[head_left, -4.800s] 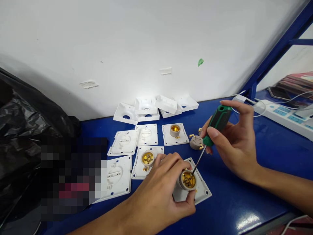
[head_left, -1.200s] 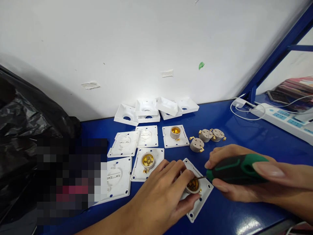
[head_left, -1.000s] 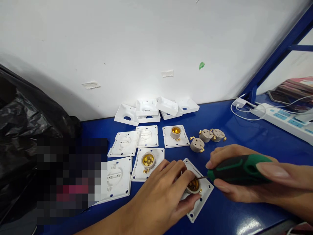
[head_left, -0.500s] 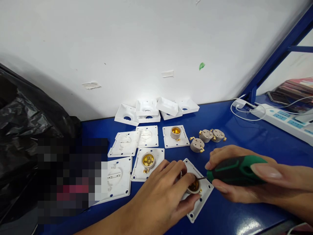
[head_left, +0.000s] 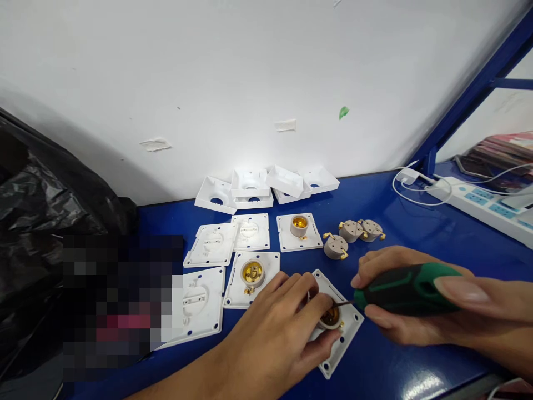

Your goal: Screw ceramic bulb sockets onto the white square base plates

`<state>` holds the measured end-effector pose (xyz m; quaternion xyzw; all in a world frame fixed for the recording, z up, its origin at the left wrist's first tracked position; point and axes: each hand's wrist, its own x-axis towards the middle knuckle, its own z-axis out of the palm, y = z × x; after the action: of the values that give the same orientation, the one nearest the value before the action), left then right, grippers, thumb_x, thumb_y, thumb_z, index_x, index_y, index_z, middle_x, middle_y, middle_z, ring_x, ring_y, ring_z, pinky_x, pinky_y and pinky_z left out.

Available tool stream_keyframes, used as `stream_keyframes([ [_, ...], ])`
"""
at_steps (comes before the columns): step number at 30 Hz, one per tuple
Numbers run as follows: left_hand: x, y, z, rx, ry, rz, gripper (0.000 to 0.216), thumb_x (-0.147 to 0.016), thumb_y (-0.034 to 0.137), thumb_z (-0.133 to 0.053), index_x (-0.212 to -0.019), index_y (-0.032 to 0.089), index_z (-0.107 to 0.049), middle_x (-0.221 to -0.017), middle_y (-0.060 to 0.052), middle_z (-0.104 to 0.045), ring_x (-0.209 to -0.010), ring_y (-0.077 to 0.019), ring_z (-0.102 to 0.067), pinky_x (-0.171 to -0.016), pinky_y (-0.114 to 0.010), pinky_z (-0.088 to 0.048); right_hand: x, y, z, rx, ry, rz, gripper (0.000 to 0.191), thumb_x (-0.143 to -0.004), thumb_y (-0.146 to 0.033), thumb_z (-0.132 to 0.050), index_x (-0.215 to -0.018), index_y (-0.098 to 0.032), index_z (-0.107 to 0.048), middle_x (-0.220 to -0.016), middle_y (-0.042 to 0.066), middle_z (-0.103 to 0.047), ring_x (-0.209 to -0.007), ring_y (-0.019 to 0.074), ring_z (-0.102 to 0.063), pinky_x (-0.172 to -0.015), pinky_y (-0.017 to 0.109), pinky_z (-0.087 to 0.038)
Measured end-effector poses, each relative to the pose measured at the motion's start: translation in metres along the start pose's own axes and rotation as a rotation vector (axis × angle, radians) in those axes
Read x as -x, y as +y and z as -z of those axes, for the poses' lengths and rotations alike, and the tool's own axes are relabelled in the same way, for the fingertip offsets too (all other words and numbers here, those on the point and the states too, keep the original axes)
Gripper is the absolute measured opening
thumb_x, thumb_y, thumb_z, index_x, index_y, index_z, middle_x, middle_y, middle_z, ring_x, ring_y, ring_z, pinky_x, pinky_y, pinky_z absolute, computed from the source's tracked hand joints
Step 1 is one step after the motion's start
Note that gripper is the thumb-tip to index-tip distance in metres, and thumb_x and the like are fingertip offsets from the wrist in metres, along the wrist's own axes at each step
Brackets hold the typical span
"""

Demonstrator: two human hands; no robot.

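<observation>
My left hand (head_left: 277, 328) is closed round a beige lamp socket with a brass inside (head_left: 331, 318), which sits on a white square plate (head_left: 347, 333) on the blue table. My right hand (head_left: 420, 308) grips a green and black screwdriver (head_left: 406, 289) held almost level. Its thin shaft (head_left: 342, 303) points left, and its tip rests inside the socket's mouth.
Other white plates (head_left: 212, 244), two with brass sockets (head_left: 252, 272), lie to the left and behind. Three loose beige sockets (head_left: 352, 230) sit beyond my right hand. White covers (head_left: 266, 186) are piled by the wall. A black plastic bag (head_left: 45, 211) is at left, a power strip (head_left: 483, 200) at right.
Since 4.8 s ago my right hand has dropped the screwdriver from upright to nearly level, and the plate has turned under my left hand. Over the last second almost nothing has moved.
</observation>
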<state>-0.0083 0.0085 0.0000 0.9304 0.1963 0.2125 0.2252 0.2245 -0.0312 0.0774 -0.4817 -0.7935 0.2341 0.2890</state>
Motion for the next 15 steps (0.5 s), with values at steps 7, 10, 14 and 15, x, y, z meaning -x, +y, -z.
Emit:
stream_keyframes([
  [7,-0.001,0.002,-0.002,-0.014,0.003,-0.015,0.025,-0.094,0.017,-0.076,-0.109,0.021,-0.057,-0.105,-0.002,-0.063,-0.091,-0.0227,-0.061,-0.081,-0.039,-0.05,0.002,0.003,0.009,-0.03,-0.064,0.007,0.006,-0.091,-0.029,-0.075,-0.097,-0.029,-0.077,-0.086,0.001,-0.079,-0.076,0.0161,-0.078,-0.074,0.02,-0.066],
  [10,-0.002,0.003,-0.002,-0.016,0.013,-0.017,0.022,-0.096,0.018,-0.075,-0.109,0.02,-0.057,-0.105,-0.002,-0.063,-0.091,-0.0225,-0.061,-0.08,-0.038,-0.05,0.001,0.006,0.011,-0.025,-0.083,0.052,0.006,-0.091,-0.028,-0.074,-0.096,-0.03,-0.077,-0.088,0.001,-0.079,-0.077,0.0164,-0.078,-0.075,0.022,-0.066],
  [14,-0.004,0.002,-0.002,-0.017,0.023,-0.03,0.022,-0.096,0.017,-0.074,-0.109,0.02,-0.057,-0.104,-0.002,-0.063,-0.089,-0.0215,-0.06,-0.078,-0.037,-0.049,0.001,0.015,-0.007,0.001,-0.014,0.114,0.006,-0.091,-0.025,-0.074,-0.095,-0.029,-0.076,-0.078,0.0,-0.074,-0.069,0.0149,-0.075,-0.068,0.021,-0.063],
  [15,-0.004,0.002,-0.001,-0.022,0.021,-0.036,0.022,-0.096,0.017,-0.074,-0.109,0.02,-0.056,-0.104,-0.002,-0.063,-0.088,-0.0213,-0.06,-0.077,-0.036,-0.049,0.001,0.018,-0.014,0.001,0.07,0.154,0.003,-0.091,-0.026,-0.073,-0.09,-0.028,-0.075,-0.073,0.0,-0.072,-0.063,0.0138,-0.072,-0.064,0.021,-0.061],
])
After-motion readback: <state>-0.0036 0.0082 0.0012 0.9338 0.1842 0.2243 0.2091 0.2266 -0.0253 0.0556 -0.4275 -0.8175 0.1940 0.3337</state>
